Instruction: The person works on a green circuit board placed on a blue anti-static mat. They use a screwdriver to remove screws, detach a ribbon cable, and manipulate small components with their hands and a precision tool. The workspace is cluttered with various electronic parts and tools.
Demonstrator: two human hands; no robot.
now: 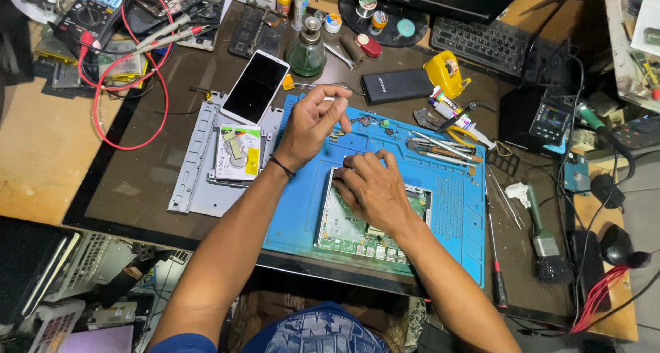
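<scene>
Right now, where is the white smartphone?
In the head view the white smartphone lies screen-up, left of the blue repair mat, just above the hard drive and left of the raised left hand.

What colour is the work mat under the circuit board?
The work mat is bright blue, seen clearly in the head view, beneath the circuit board.

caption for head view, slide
Right hand rests on circuit board on blue mat; left hand raised, fingers pinched.
</scene>
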